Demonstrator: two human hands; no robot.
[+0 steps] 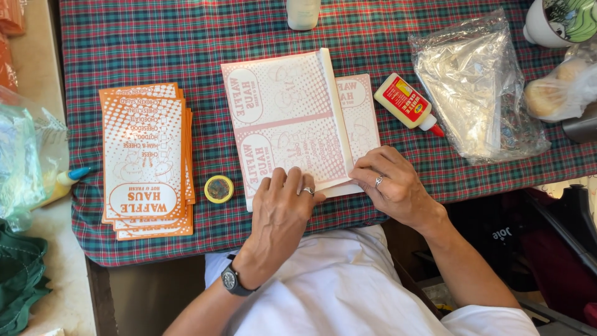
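I'm pressing my left hand flat, fingers spread, on the pink printed sheet lying mid-tablecloth. My right hand is pinching, I think, its folded edge. The glue bottle is lying just beside; any wet glue could be smearing if the fold slips.

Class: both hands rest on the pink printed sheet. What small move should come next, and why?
Probably slide the right hand up along the folded flap, creasing it, while the left hand pins the pink printed sheet: the flap is already turned over and both hands sit only at its near end.
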